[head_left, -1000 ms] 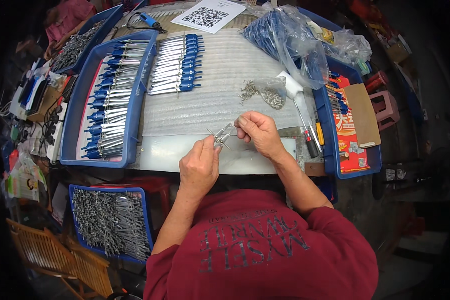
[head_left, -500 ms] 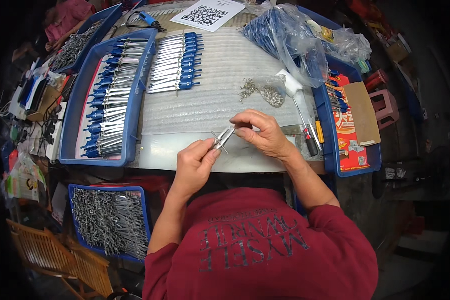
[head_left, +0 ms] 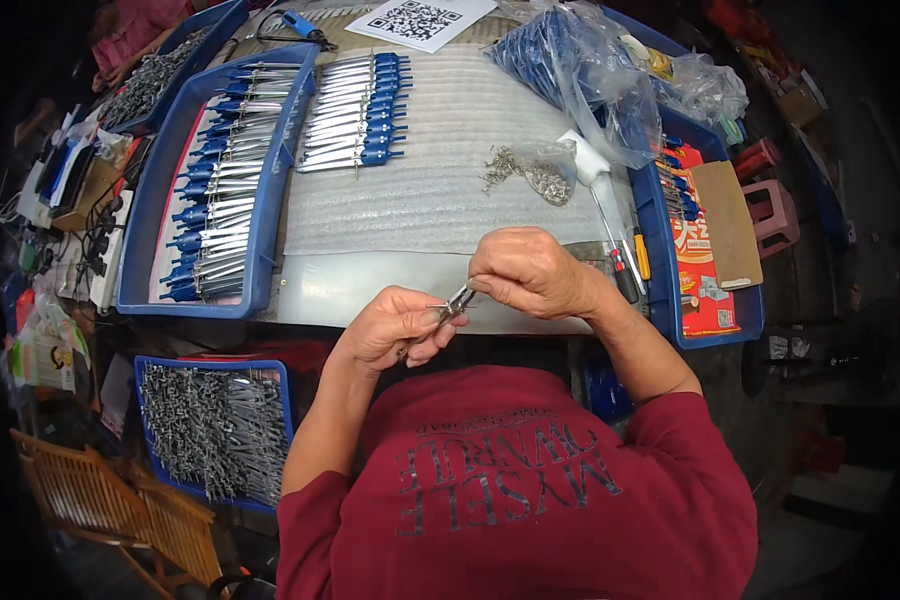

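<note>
In front of my chest both hands meet on a small silver drawing compass (head_left: 458, 302), mostly hidden by fingers. My left hand (head_left: 395, 325) is closed round one end of it, a thin metal bar showing by the fingertips. My right hand (head_left: 530, 272) is closed in a pinch at the other end; whether it also holds a tiny part is hidden. Beyond them, on the white foam sheet (head_left: 400, 205), lies a row of similar silver compasses with blue handles (head_left: 350, 110). A bag of small metal parts (head_left: 548, 182) lies open, some parts spilled beside it.
Left stands a blue tray (head_left: 260, 250) of blue-handled compasses; below it, a blue crate (head_left: 288, 430) of metal parts. On the right are screwdrivers (head_left: 642, 257), another blue tray (head_left: 755, 325) and a plastic bag (head_left: 610, 120) of blue pieces. A person's hand (head_left: 115, 75) shows far left.
The compass has turned and come nearer my body. My right hand has moved from just off its tip to a pinch on its end, and my left fingers have curled further round it.
</note>
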### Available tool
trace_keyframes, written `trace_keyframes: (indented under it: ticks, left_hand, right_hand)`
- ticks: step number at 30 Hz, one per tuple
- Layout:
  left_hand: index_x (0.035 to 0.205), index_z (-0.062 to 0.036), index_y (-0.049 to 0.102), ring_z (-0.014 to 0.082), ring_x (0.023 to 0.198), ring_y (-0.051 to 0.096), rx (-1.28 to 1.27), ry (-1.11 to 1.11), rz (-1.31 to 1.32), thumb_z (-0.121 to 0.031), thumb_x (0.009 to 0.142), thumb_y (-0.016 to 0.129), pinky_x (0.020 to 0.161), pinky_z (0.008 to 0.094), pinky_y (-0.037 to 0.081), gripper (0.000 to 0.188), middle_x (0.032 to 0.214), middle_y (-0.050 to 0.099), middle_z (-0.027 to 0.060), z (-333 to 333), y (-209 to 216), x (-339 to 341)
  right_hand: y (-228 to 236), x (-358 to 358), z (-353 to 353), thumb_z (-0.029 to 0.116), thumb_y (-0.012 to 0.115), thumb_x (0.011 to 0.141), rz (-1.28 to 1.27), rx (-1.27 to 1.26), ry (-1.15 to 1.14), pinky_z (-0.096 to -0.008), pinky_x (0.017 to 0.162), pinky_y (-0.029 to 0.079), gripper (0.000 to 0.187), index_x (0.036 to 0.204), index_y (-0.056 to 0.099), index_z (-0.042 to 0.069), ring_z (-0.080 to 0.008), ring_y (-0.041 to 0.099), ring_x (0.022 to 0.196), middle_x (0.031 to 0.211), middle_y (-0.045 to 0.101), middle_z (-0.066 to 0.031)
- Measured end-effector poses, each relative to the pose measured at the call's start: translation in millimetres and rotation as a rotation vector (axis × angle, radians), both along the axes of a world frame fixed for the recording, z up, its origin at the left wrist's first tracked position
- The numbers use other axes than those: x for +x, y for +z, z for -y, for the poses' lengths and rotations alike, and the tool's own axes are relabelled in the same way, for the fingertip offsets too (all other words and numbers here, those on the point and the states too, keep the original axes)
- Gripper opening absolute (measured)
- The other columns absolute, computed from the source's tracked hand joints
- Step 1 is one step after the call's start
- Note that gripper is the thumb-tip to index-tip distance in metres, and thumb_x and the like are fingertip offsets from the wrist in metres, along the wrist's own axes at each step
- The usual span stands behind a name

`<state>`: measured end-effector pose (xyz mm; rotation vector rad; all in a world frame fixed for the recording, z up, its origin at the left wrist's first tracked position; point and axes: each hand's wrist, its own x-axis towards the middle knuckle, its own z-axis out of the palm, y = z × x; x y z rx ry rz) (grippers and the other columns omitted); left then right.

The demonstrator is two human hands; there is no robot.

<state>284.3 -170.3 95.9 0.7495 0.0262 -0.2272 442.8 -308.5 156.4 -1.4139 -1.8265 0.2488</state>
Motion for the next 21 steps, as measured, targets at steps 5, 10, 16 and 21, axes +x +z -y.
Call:
trace_keyframes:
  ticks: [5,10,16,21]
  left_hand:
    - [0.094,0.0099,0.055,0.0113,0.047,0.046,0.015,0.017,0.009,-0.025,0.079,0.059,0.041,0.0205,0.036,0.039,0.07,0.057,0.0086,1,-3,4]
    - [0.095,0.0045,0.057,0.0088,0.055,0.05,0.532,0.283,-0.123,-0.02,0.081,0.057,0.048,0.0196,0.039,0.029,0.073,0.059,0.0045,6,3,8]
    - [0.093,0.0029,0.056,0.0175,0.056,0.053,1.513,0.76,0.187,-0.006,0.073,0.062,0.049,0.0263,0.04,0.023,0.069,0.056,0.0101,30,8,12]
    - [0.092,-0.0005,0.053,0.0254,0.054,0.052,1.75,0.847,0.303,-0.008,0.072,0.061,0.047,0.0327,0.04,0.023,0.066,0.05,0.011,32,4,15]
  right_hand:
    - [-2,-3,1,0.007,0.054,0.075,-0.125,-0.08,-0.118,-0.0314,0.052,0.04,0.008,0.071,0.053,0.0,-0.0251,0.05,0.056,0.062,0.051,-0.01]
    - [-15,-3,1,0.011,0.053,0.077,-0.257,-0.18,-0.318,-0.0296,0.05,0.039,0.013,0.071,0.055,-0.001,-0.0193,0.049,0.053,0.06,0.051,-0.011]
    - [-28,-8,-1,0.016,0.055,0.077,-0.507,-0.276,-0.528,-0.0272,0.047,0.037,0.019,0.07,0.055,-0.002,-0.0098,0.042,0.052,0.054,0.049,-0.0076]
    - [-35,-11,-1,0.016,0.055,0.078,-0.616,-0.284,-0.573,-0.026,0.046,0.035,0.021,0.068,0.054,-0.003,-0.0067,0.04,0.053,0.053,0.047,-0.0029]
